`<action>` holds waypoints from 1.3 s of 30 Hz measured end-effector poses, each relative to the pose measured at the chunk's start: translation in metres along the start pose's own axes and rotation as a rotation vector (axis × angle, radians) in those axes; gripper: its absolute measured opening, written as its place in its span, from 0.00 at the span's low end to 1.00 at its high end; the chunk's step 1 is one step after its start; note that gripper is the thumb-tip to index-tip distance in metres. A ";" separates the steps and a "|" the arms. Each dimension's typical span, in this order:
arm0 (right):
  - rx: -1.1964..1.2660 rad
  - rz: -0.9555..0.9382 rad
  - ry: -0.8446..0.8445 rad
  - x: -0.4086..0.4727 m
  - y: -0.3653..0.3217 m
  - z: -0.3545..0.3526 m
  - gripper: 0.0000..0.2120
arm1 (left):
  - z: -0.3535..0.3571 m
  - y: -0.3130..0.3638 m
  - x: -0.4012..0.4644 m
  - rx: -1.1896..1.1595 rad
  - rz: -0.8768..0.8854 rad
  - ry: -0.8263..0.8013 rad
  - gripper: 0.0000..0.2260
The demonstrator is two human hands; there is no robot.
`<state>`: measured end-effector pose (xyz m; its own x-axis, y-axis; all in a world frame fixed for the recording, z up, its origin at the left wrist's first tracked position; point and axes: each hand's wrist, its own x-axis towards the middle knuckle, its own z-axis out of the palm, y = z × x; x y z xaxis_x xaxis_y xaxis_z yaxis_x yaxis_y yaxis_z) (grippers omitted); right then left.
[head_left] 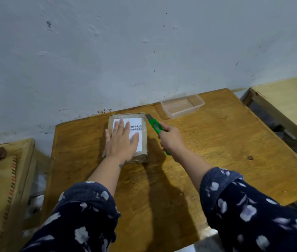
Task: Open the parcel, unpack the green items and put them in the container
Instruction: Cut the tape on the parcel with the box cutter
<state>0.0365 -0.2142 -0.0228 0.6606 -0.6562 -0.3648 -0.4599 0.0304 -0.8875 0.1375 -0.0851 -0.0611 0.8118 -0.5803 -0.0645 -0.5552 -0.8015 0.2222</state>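
Left hand [121, 140] flattens parcel [140, 151]; right hand [170, 138] grips cutter [154, 124] beside it.

Tabletop [207, 148]: varnished wood, smooth with a slight sheen. Parcel [143, 142]: brown cardboard under glossy clear wrap, with a matt white paper label [136, 122]. Container [182, 105]: clear, glossy plastic. Cutter [154, 124]: green plastic body, grey metal blade. Wall [144, 51]: rough, matt plaster.

A wooden table [216, 151] against a scuffed pale wall [144, 51]; lighter wooden furniture [289, 99] (partly cropped) at right.
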 end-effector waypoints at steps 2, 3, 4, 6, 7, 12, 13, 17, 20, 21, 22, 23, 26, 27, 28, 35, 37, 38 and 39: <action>0.015 0.039 0.002 0.001 0.003 0.000 0.23 | 0.002 -0.001 0.000 0.081 0.012 -0.029 0.31; 0.015 0.056 0.001 0.001 0.004 0.000 0.23 | 0.003 0.000 0.000 0.105 0.012 -0.039 0.32; 0.011 0.067 -0.002 0.002 0.005 0.000 0.23 | 0.003 0.000 -0.001 0.123 0.014 -0.047 0.33; 0.019 0.074 -0.011 0.003 0.006 0.003 0.23 | 0.004 0.000 0.000 0.140 0.012 -0.053 0.34; 0.028 0.074 -0.012 0.004 0.006 0.004 0.23 | 0.004 0.000 0.000 0.142 0.011 -0.056 0.34; 0.046 0.080 -0.018 0.010 0.005 0.006 0.23 | 0.006 0.000 0.000 0.145 0.016 -0.041 0.34; 0.049 0.075 -0.021 0.011 0.004 0.006 0.23 | 0.006 0.000 0.000 0.145 0.017 -0.038 0.34; 0.017 0.071 -0.020 0.014 0.000 0.009 0.24 | 0.007 0.000 0.000 0.144 0.015 -0.029 0.34; -0.021 0.062 -0.011 0.013 0.001 0.011 0.24 | 0.009 0.001 0.001 0.149 0.012 -0.015 0.34; -0.022 0.060 -0.011 0.013 0.001 0.010 0.24 | 0.009 0.001 0.001 0.152 0.011 -0.013 0.34; -0.018 0.060 -0.012 0.012 0.002 0.008 0.24 | 0.008 0.002 0.001 0.154 0.010 -0.010 0.33; -0.006 0.061 -0.013 0.010 0.004 0.006 0.24 | 0.008 0.002 0.001 0.155 0.010 -0.008 0.33; 0.026 0.062 -0.035 0.005 0.012 0.000 0.24 | 0.008 0.003 0.000 0.140 0.007 -0.008 0.32; 0.029 0.057 -0.047 0.003 0.015 -0.002 0.23 | 0.007 0.003 0.000 0.135 0.007 -0.008 0.32; 0.029 0.049 -0.054 0.001 0.017 -0.003 0.23 | 0.007 0.003 0.000 0.132 0.007 -0.008 0.32; -0.032 0.001 -0.044 -0.014 0.023 -0.008 0.22 | 0.003 0.006 -0.001 0.138 -0.004 -0.013 0.30; -0.039 0.005 -0.048 -0.020 0.027 -0.012 0.22 | 0.003 0.007 -0.001 0.143 -0.009 -0.011 0.30; -0.035 0.003 -0.052 -0.023 0.029 -0.013 0.21 | 0.004 0.007 -0.001 0.142 -0.011 -0.010 0.30; -0.024 0.000 -0.056 -0.025 0.030 -0.014 0.21 | 0.004 0.007 -0.001 0.141 -0.013 -0.011 0.30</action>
<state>-0.0020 -0.2070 -0.0364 0.6921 -0.6132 -0.3807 -0.4738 0.0119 -0.8806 0.1320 -0.0908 -0.0631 0.8174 -0.5709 -0.0769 -0.5655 -0.8207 0.0824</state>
